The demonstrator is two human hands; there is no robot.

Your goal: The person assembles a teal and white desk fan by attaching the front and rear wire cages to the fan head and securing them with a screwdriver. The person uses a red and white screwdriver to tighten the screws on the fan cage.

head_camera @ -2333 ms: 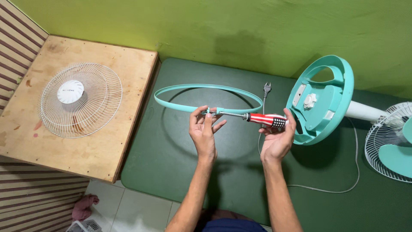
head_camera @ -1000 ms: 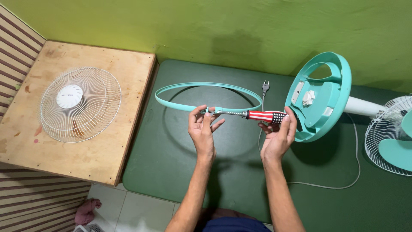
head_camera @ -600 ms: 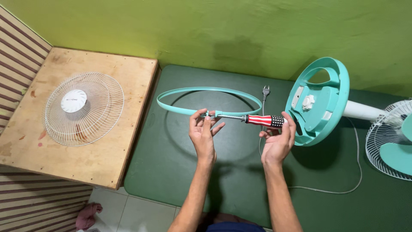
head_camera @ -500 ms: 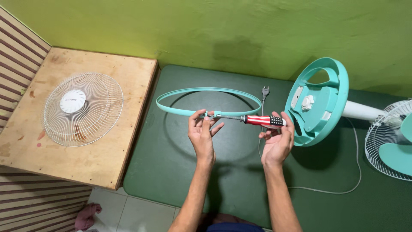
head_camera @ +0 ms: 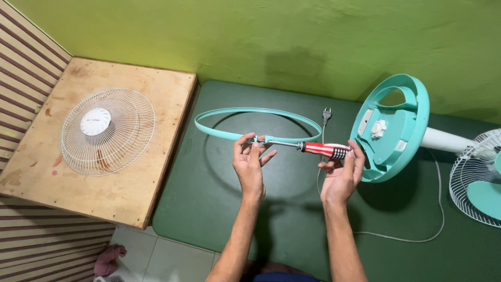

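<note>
My left hand (head_camera: 249, 164) pinches the joint of a thin teal plastic ring (head_camera: 229, 111), held up above the green mat (head_camera: 209, 198). My right hand (head_camera: 342, 175) grips the red-and-white striped handle of a screwdriver (head_camera: 323, 150). Its metal shaft runs left, and the tip sits at the ring's joint between my left fingers. The ring's far arc hangs free over the mat.
A white wire fan grille (head_camera: 108, 130) lies on a wooden board (head_camera: 130, 188) at left. A teal fan base (head_camera: 391, 128) on a white pole lies tipped at right, with the fan head (head_camera: 479, 177) and a white cord and plug (head_camera: 326, 113). A green wall stands behind.
Both hands keep their hold on the ring and the screwdriver. The view has shifted slightly; my right fingers have changed position a little on the handle.
</note>
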